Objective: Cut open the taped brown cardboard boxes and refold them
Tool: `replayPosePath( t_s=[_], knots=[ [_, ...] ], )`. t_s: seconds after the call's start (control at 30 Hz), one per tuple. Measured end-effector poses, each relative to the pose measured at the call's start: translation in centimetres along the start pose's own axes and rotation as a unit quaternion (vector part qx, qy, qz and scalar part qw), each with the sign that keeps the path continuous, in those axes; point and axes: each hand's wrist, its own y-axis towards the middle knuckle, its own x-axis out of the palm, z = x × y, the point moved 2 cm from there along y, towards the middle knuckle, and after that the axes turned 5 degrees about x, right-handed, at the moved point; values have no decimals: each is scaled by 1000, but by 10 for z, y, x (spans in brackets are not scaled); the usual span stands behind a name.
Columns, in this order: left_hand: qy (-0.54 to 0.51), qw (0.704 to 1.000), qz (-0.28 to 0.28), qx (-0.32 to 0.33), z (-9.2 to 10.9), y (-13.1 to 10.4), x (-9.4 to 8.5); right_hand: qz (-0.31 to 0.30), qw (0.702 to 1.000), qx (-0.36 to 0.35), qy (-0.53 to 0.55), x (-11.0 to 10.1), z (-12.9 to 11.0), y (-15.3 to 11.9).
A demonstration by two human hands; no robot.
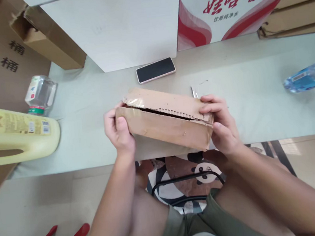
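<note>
Between my two hands is a small brown cardboard box (pixel 170 128), tilted at the table's near edge. Its top flap has a torn, perforated edge, and a dark narrow gap runs along the seam. Clear tape shines at the flap's left end. My left hand (pixel 119 131) grips the box's left end, thumb on the near face. On the right end, my right hand (pixel 221 122) has its fingers over the top and the thumb at the near corner. A small metal object (pixel 194 91), partly hidden, lies just behind the box; its kind is unclear.
A phone (pixel 156 70) lies behind the box on the covered table (pixel 259 118). Large white cartons (pixel 125 27) line the back. At left are a yellow jug (pixel 35 134) and a clear bottle (pixel 42 92); a blue-labelled water bottle (pixel 310 75) lies at right.
</note>
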Motion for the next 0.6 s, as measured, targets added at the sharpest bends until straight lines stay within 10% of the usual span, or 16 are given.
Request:
replayPosePath(
  t_s=[0.33, 0.6],
  knots=[
    [2, 998, -68, 3, -5, 10, 1, 15, 997, -10, -73, 1, -3, -2],
    [-23, 993, 14, -111, -14, 19, -9, 62, 997, 43, 16, 10, 17, -6]
  ],
)
